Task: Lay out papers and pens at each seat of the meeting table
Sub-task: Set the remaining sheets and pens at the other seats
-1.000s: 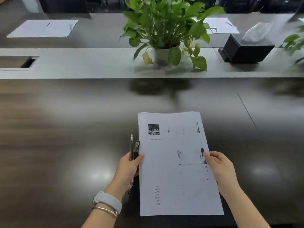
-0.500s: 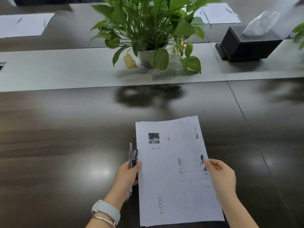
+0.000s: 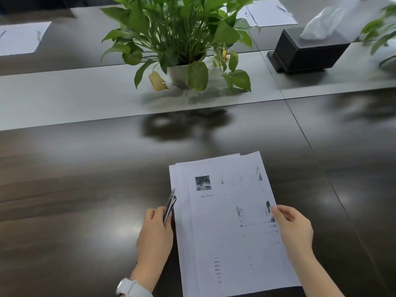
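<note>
Here, the table (image 3: 85,189) is bare dark wood left of the papers (image 3: 227,228); beyond them stand a plant (image 3: 177,35) and a tissue box (image 3: 306,52). The left hand (image 3: 155,234) curls around pens (image 3: 169,205) at the stack's left edge. The right hand (image 3: 294,230) pinches the right edge.

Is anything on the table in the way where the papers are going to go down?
Nothing visible. The dark table under the papers is bare; the plant and tissue box sit farther back on the grey strip.
</note>
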A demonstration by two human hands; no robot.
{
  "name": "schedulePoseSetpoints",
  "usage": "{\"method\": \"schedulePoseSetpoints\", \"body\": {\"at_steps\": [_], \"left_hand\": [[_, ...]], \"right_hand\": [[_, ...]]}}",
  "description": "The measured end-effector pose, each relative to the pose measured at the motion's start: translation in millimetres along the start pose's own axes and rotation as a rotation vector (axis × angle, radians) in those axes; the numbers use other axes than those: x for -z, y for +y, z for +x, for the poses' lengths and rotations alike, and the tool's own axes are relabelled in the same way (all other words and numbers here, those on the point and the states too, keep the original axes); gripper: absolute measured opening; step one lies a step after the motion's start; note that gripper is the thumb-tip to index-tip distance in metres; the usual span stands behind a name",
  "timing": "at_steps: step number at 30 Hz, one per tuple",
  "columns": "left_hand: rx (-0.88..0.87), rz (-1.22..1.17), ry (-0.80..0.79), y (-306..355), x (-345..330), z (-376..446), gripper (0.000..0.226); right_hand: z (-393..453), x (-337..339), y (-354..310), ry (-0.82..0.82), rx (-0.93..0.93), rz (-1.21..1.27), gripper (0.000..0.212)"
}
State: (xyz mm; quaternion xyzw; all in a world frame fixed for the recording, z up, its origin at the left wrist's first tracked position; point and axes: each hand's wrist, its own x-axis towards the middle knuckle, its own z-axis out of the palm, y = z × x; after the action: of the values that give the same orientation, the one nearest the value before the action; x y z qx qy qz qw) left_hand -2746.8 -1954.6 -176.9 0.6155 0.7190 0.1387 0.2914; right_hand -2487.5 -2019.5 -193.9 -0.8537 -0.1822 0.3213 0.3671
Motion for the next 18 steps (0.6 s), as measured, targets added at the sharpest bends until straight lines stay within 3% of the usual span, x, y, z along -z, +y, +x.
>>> {"method": "schedulePoseSetpoints", "body": {"at_steps": [3,7,10,18], "left_hand": [[-0.13,0.091,-0.131,25.5,-12.9,4.2,0.014],[-0.463,0.332,-0.396,91.1,-55.8,3.7,0.054],[-0.609,0.47,-0.547,140.7,-94.9,0.8,0.07],[-0.761,0.581,-0.663,232.4,-179.6,-5.0,0.088]], "right_hand": [[10.3,16.0,1.7,0.022,-0.002,0.026,0.017],[41.3,55.8,5.7,0.114,-0.014,0.065,0.017],[73.8,94.7,7.9,0.191,-0.018,0.054,0.017],[158.9,178.9,13.3,0.369,0.045,-0.126,0.029]]}}
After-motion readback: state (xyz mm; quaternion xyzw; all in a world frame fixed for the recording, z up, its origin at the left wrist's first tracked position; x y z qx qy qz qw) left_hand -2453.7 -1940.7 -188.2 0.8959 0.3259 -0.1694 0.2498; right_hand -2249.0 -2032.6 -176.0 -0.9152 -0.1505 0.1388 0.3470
